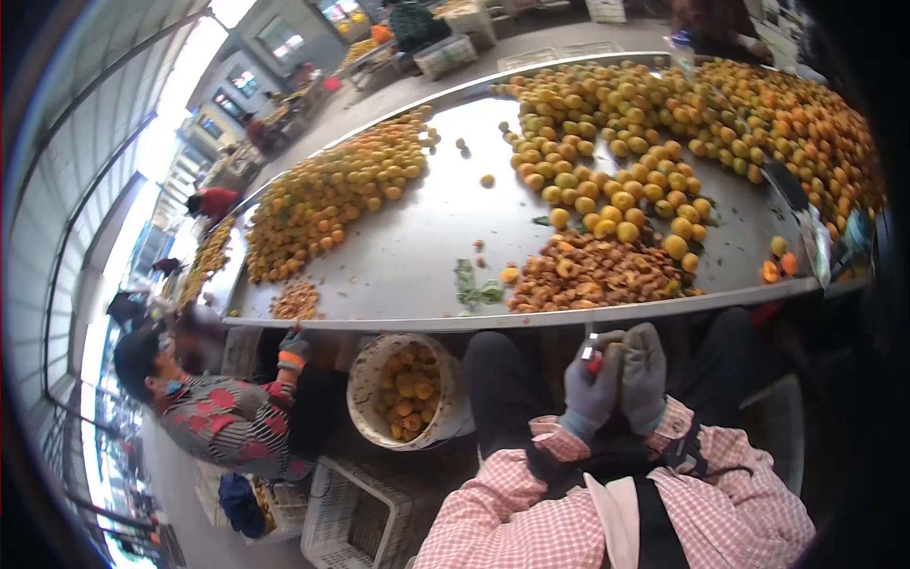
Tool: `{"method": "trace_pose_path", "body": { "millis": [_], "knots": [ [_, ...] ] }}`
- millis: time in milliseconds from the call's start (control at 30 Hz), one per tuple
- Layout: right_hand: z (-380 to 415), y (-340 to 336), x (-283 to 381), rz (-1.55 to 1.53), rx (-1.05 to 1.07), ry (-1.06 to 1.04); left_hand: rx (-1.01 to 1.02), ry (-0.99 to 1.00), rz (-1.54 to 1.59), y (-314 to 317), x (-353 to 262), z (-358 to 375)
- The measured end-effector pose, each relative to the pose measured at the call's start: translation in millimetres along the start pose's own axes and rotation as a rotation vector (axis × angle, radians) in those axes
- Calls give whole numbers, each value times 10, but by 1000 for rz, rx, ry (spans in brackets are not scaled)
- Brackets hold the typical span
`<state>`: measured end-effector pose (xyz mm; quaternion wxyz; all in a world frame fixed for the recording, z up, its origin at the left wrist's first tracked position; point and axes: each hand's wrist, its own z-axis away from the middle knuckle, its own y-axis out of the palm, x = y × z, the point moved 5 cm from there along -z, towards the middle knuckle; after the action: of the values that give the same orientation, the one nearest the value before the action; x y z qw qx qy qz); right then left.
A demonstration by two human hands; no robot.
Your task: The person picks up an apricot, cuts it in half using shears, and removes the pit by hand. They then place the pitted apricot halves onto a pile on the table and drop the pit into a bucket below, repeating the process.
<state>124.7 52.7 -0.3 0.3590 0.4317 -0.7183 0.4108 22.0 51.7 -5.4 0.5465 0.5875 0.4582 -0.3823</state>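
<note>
My left hand (590, 384), in a grey glove, is closed around a small tool with a red handle (593, 362) and a bright metal end. It looks like a small knife, but its exact kind is hard to make out. Beside it and touching it is my right hand (643, 377), also gloved, its fingers curled together. Whatever the right fingers hold, if anything, is hidden. Both hands are over my lap, just below the metal table's edge (531, 320). Beyond that edge lies a heap of brownish-orange pieces (588, 275), perhaps fruit stones or cut fruit.
Yellow-orange apricot-like fruits (616, 194) are heaped on the table, with another pile (336, 190) farther left. A white bucket (365, 417) of cut fruit stands left of my knees, near a plastic crate (332, 484). A co-worker (227, 417) sits at the left.
</note>
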Motion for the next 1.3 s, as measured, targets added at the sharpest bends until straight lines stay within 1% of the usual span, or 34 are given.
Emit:
{"method": "trace_pose_path", "body": {
  "millis": [33, 67, 133, 200, 267, 333, 367, 400, 433, 467, 500, 533, 567, 600, 633, 667, 700, 733, 800, 867, 933, 967, 1000, 1067, 1133, 1200, 1233, 1267, 1300],
  "knots": [
    [-20, 20, 33, -362, -22, 168, -13, -31, -37, -17, -75, 11],
    [-127, -45, 352, -479, -5, 77, -12, 13, 32, 27, -200, 0],
    [-140, -45, 321, -534, 16, 40, 17, -100, 104, 16, -245, 7],
    [-183, -109, 453, -574, 7, -10, 46, -86, 145, 57, -318, -12],
    [-148, -135, 356, -523, 8, -21, 66, -109, 154, 29, -254, -43],
    [-125, -164, 283, -480, 22, -31, 127, -486, 523, -3, 59, -49],
    [-113, -164, 343, -404, 95, -198, 152, -588, 641, -8, 168, -37],
    [-90, -139, 412, -329, 161, -364, 150, -586, 641, -70, 221, -7],
    [-146, -114, 476, -404, 96, -331, 160, -669, 713, -57, 207, 20],
    [-129, -97, 443, -401, 96, -326, 168, -757, 787, -26, 200, 62],
    [-130, -39, 218, -603, 69, -12, 105, -763, 608, -32, 223, 36],
    [-109, 47, 2, -797, 35, 302, 112, -764, 609, -6, 197, 24],
    [-126, 110, -90, -920, 36, 386, 111, -748, 633, -15, 158, -14],
    [-121, 68, -147, -920, 32, 385, 107, -738, 658, -29, 110, -29],
    [-119, 95, -137, -1044, 198, 553, -56, -691, 641, -115, 38, -43],
    [-69, 132, -123, -1162, 364, 722, -94, -656, 591, -315, 17, -102],
    [-18, 180, -208, -1201, 328, 806, -49, -589, 666, -570, 18, -181],
    [-17, 184, -270, -1199, 327, 807, -110, -402, 517, -760, -226, -276],
    [37, 223, -373, -1210, 381, 937, -284, -349, 455, -1377, -396, -326],
    [21, 217, -347, -1200, 396, 966, -429, -245, 298, -1975, -544, -321],
    [6, 173, -318, -1186, 408, 994, -525, -361, 421, -2592, -529, -227],
    [-2, 164, -280, -1228, 464, 985, -553, -382, 399, -3161, -319, -159],
    [-7, 169, -236, -1270, 520, 975, -553, -382, 399, -3303, -295, -93],
    [-11, 160, -192, -1246, 531, 975, -816, -366, 195, -3603, -281, 90],
    [27, 170, -209, -1219, 547, 979, -844, -404, 228, -3741, -176, 200],
    [44, 154, -299, -1175, 524, 917, -841, -445, 357, -3776, -83, 312],
    [49, 146, -329, -1127, 504, 940, -778, -434, 373, -3882, 24, 341],
    [75, 150, -324, -1136, 533, 950, -802, -444, 386, -3782, -14, 353],
    [83, 123, -329, -1130, 519, 933, -806, -435, 372, -3714, -47, 365]
  ]
}}
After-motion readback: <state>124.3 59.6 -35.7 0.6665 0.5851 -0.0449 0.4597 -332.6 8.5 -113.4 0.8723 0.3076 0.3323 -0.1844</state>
